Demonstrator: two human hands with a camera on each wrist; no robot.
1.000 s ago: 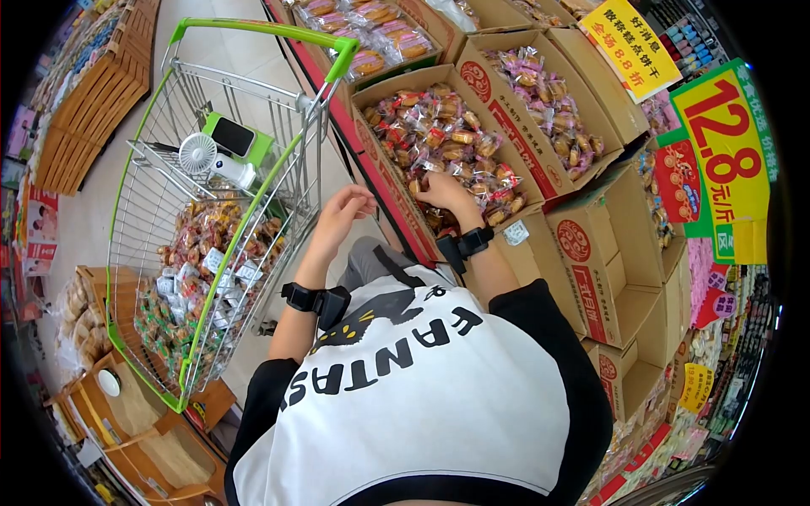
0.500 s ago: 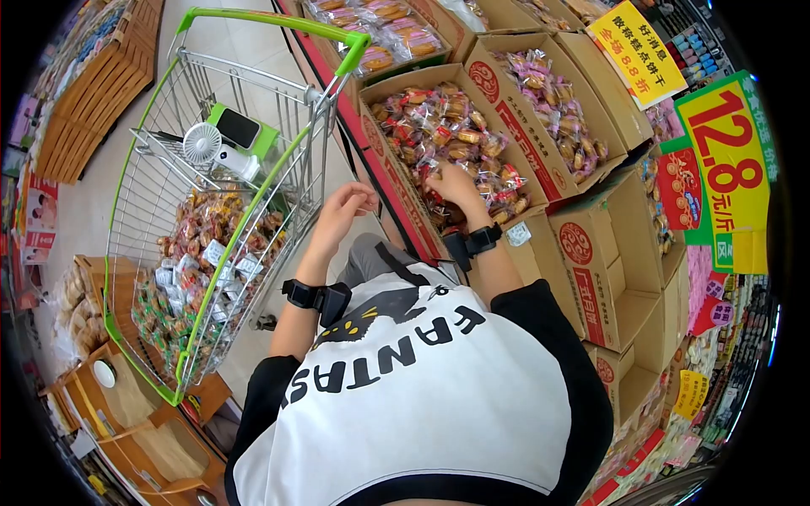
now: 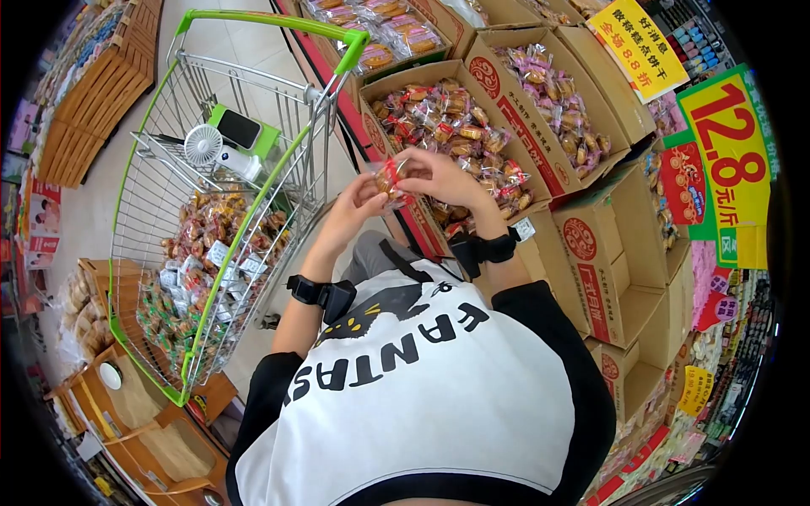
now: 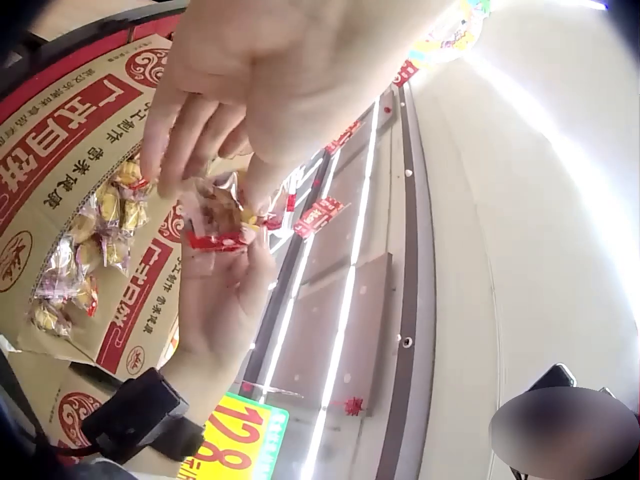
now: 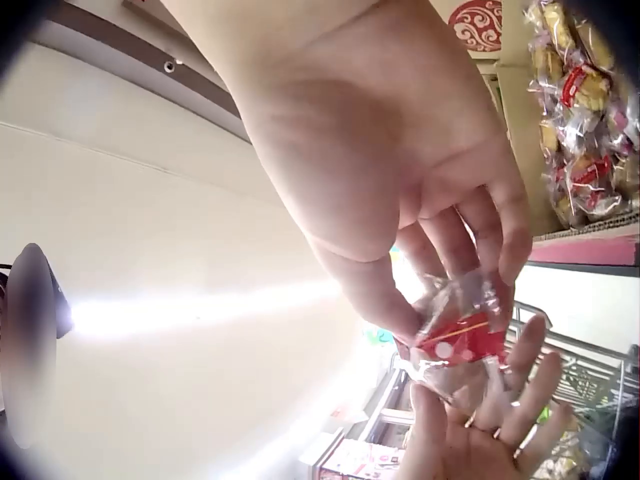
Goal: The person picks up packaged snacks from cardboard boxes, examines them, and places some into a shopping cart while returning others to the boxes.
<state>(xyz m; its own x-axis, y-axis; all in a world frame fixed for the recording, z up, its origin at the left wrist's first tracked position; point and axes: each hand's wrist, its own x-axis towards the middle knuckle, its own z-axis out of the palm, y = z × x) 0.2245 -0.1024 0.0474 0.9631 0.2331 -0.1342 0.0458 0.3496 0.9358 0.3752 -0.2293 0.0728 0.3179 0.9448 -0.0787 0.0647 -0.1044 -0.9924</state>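
Between both hands, in front of the body, is a small wrapped mooncake (image 3: 390, 180) in clear film with a red printed band. My right hand (image 3: 447, 180) pinches one end of its wrapper between thumb and fingers; the right wrist view shows the crinkled film (image 5: 462, 335) under the fingertips. My left hand (image 3: 356, 211) holds the other side, thumb and fingertips on the wrapper (image 4: 218, 218). Just beyond the hands stands a cardboard box (image 3: 369, 110) heaped with similar wrapped mooncakes (image 3: 456, 118).
To the left stands a shopping cart (image 3: 278, 18) carrying bagged snacks (image 3: 202, 278), a small white fan (image 3: 202, 144) and a phone (image 3: 240, 128). More cardboard boxes (image 3: 582, 278) line the display on the right. A yellow price sign (image 3: 726, 164) hangs at far right.
My right hand has come out of the box with a wrapped mooncake and moved left to meet my left hand. The left hand, earlier holding nothing, now grips the wrapper too.
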